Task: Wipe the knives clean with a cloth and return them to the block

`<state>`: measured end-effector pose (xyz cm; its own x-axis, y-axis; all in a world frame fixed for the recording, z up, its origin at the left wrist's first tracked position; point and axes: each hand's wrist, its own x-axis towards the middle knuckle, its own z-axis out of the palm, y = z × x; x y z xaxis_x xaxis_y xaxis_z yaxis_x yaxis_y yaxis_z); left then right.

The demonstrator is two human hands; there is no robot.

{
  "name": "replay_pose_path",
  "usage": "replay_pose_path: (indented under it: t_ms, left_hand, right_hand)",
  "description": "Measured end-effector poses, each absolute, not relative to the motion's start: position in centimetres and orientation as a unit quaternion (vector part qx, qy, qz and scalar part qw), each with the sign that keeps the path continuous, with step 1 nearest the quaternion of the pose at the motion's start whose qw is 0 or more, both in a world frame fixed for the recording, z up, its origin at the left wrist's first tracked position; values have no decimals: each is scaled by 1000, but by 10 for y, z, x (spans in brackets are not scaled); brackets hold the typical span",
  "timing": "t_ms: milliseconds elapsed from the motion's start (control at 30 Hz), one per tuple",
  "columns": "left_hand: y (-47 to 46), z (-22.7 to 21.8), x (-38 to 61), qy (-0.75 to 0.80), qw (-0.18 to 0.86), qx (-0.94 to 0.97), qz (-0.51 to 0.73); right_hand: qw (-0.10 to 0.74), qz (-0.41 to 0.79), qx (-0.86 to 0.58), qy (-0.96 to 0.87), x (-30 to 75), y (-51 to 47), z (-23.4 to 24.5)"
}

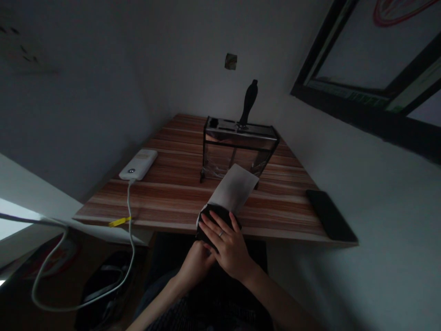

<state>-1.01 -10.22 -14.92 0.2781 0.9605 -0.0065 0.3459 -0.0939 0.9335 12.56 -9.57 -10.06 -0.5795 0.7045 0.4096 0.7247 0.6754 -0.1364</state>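
Note:
A broad, flat, pale grey blade, which looks like a cleaver's [236, 186], points up and away from me over the table's front edge. Its lower part is covered by a black cloth [206, 230] with a thin whitish edge at the left. My right hand [225, 243], wearing a ring, lies over the cloth with its fingers stretched and pressed on it. Below it my left hand [198, 262] is closed at the near end, where the handle would be; that part is hidden. Behind the blade stands a clear-sided knife block [241, 133] with a black-handled tool [250, 101] in it.
A wood-grain table [165, 193] fits into the wall corner. On its left lies a white power bank [139, 164] with a cable [130, 207] hanging over the edge, beside a yellow strip [119, 222]. A black phone [330, 216] lies at the right edge.

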Motion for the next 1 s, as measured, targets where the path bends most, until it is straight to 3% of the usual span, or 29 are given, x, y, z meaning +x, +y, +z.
replay_pose_path:
  t_ms: [433, 1000]
  left_hand:
    - [-100, -160, -13, 523, 423, 684, 283]
    - [-101, -137, -12, 506, 484, 661, 271]
  right_hand:
    - [217, -49, -403, -887, 131, -88, -101]
    - [252, -74, -444, -857, 154, -47, -77]
